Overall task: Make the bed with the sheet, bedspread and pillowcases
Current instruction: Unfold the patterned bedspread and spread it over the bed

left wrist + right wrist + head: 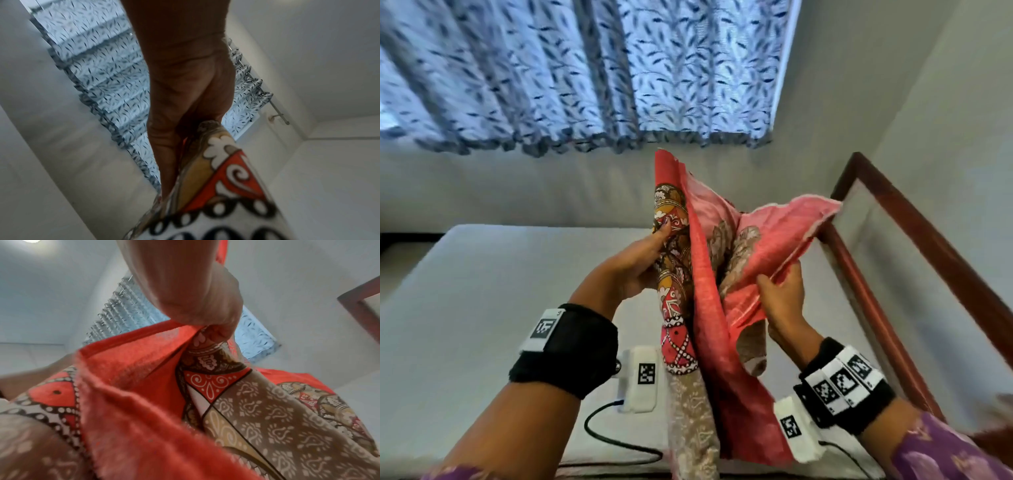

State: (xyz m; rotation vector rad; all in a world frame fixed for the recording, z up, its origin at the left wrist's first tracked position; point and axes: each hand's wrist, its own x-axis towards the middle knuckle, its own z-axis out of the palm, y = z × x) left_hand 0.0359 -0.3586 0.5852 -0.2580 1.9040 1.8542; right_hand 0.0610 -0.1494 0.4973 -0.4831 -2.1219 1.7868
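I hold up a red patterned cloth (705, 308) with brown, yellow and white motifs above the bare white mattress (482, 291). My left hand (643, 260) grips a bunched fold of the cloth (216, 178) on its left side, thumb pressed on the printed face. My right hand (784, 291) pinches a red edge of the cloth (144, 378) on the right, fingers curled into the fabric. The cloth's top stands upright between my hands and one corner flops out toward the headboard. Its lower part hangs down in front of me.
A dark wooden headboard (893, 274) runs along the right side of the mattress. A leaf-print curtain (585, 68) hangs on the far white wall. Cables (613, 438) trail from my wrist units over the mattress near its front edge.
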